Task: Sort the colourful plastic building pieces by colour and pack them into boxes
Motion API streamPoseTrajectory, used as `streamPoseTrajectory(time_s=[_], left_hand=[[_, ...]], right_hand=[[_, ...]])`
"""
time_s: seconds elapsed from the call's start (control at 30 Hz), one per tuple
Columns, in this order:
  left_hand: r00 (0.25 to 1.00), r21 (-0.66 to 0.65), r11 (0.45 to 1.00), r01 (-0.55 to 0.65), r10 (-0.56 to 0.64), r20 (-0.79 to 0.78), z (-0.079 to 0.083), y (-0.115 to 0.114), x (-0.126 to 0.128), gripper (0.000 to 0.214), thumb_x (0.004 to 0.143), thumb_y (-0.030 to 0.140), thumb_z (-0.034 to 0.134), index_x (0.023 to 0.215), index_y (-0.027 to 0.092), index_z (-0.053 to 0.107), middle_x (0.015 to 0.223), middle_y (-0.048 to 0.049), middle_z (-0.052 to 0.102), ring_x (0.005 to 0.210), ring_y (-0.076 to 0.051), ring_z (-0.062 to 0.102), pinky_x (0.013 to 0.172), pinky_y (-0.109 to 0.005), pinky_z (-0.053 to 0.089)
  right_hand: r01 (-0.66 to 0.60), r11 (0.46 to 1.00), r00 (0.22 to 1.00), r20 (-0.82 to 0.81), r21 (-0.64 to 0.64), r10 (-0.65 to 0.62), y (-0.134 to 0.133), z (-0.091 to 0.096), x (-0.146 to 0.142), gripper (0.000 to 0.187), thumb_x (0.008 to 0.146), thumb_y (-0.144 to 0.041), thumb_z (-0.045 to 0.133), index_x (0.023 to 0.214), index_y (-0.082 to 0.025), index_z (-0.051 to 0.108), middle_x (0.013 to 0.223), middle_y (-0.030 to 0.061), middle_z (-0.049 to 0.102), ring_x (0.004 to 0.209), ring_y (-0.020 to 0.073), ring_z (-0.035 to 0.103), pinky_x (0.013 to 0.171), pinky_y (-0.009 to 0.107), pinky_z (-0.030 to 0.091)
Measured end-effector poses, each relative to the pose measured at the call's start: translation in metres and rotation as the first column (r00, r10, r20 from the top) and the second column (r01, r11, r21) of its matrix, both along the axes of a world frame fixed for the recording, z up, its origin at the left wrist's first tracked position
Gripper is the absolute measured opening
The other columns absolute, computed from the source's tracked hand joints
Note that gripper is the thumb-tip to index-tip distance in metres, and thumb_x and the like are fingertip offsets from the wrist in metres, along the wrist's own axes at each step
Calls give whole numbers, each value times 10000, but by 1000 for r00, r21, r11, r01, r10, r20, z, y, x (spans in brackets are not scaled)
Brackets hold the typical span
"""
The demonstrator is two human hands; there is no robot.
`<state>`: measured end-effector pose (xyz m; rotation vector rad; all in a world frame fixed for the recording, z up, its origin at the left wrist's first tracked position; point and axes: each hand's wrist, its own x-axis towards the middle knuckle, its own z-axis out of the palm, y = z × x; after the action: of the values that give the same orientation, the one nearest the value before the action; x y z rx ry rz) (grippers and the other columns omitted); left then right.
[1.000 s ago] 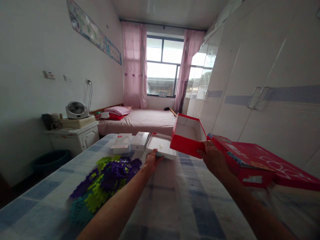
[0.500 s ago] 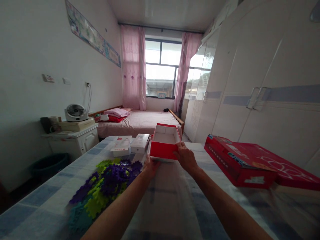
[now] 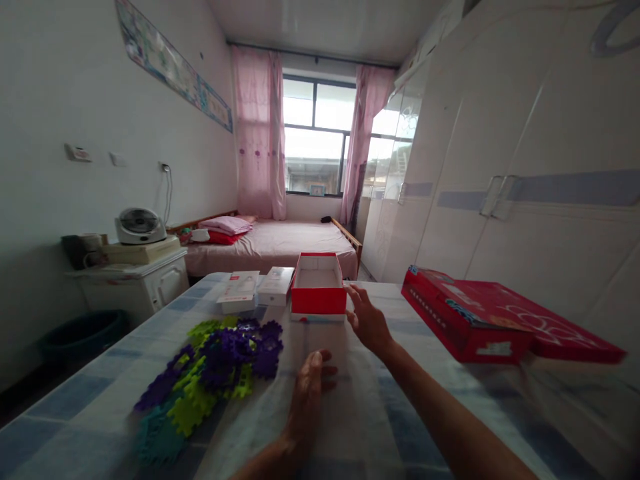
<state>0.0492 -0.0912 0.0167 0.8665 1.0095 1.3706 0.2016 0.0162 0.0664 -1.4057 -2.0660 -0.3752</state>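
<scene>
A red box [image 3: 319,300] with a white inside stands open-topped on the table, seemingly set in or on a white lower part. My right hand [image 3: 369,319] is beside its right front corner, fingers spread; whether a fingertip still touches the box I cannot tell. Nearer to me, my left hand [image 3: 313,390] hovers over the cloth, holding nothing, its fingers apart. To its left lies a pile of purple, green and teal toothed foam-like pieces [image 3: 215,367]. Two white boxes, one flat [image 3: 239,293] and one taller [image 3: 276,287], stand left of the red box.
At the right of the table, a red printed carton [image 3: 465,313] lies against a flat dark-red box [image 3: 560,327]. A checked cloth [image 3: 115,387] covers the table. Beyond are a bed [image 3: 295,240], a cabinet with a small fan [image 3: 141,225], and a white wardrobe [image 3: 525,120].
My left hand has let go of the red box and drawn back toward me. The red box now sits straighter beside the white boxes. My right hand has loosened its hold and its fingers have opened.
</scene>
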Motion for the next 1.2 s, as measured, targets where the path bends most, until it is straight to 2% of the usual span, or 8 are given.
streamPoseTrajectory(time_s=[0.1,0.2,0.3,0.4,0.53,0.83,1.03,1.2], left_hand=[[990,91,994,64,-52,-128,0,-3,-2,511,830,574,418,1028,136,589,1127,-133,590,923,-231,597,733,-324,511],[982,114,987,110,-90,-166,2,-2,-3,573,801,622,407,1006,124,601,1091,-140,603,884,-234,606,706,-339,511],[973,115,984,136,-111,-203,0,0,-4,555,817,606,396,1007,127,603,1084,-136,608,887,-233,605,723,-354,509],[966,98,985,144,-118,-231,-5,1,-7,543,837,589,381,1027,129,599,1090,-132,606,914,-236,599,761,-369,507],[964,92,986,139,-114,-242,-4,2,-7,546,835,590,385,1025,127,604,1130,-134,588,925,-240,597,769,-378,508],[965,89,988,129,-105,-239,-1,1,-7,544,804,601,437,995,131,634,1117,-129,607,896,-232,611,735,-359,514],[967,89,987,131,-107,-230,-3,1,-8,549,809,605,428,993,131,635,1118,-127,604,907,-234,606,740,-359,513],[962,77,987,144,-121,-245,-1,-1,-8,552,821,600,403,999,126,623,1091,-125,611,913,-232,598,756,-355,503]], right_hand=[[172,969,985,-26,176,-170,-21,-3,55,529,838,-200,412,1358,-198,314,1354,126,416,1184,265,446,891,411,427],[431,853,898,-51,294,-436,-39,-5,125,526,839,-286,423,1345,-163,348,1352,165,409,1232,330,368,951,509,332],[607,737,789,-115,297,-604,-51,-12,185,595,813,-415,461,1335,-151,352,1320,185,425,1223,361,351,933,558,306],[642,707,760,-122,296,-639,-54,-23,218,650,778,-496,488,1300,-123,384,1261,189,475,1188,346,378,917,519,334],[623,717,773,-108,313,-625,-49,-28,223,540,792,-474,481,1209,-130,482,1192,162,547,1153,314,409,907,463,345],[672,678,739,-209,299,-640,-51,-14,213,340,832,-387,449,981,-141,631,952,122,662,940,255,544,791,361,365],[618,706,779,-151,344,-608,-54,-13,219,373,890,-403,409,1007,-123,626,944,122,671,921,235,559,789,326,383],[603,698,786,-136,386,-603,-55,-12,228,376,921,-376,366,1039,-121,616,942,117,665,906,225,558,766,311,388]])
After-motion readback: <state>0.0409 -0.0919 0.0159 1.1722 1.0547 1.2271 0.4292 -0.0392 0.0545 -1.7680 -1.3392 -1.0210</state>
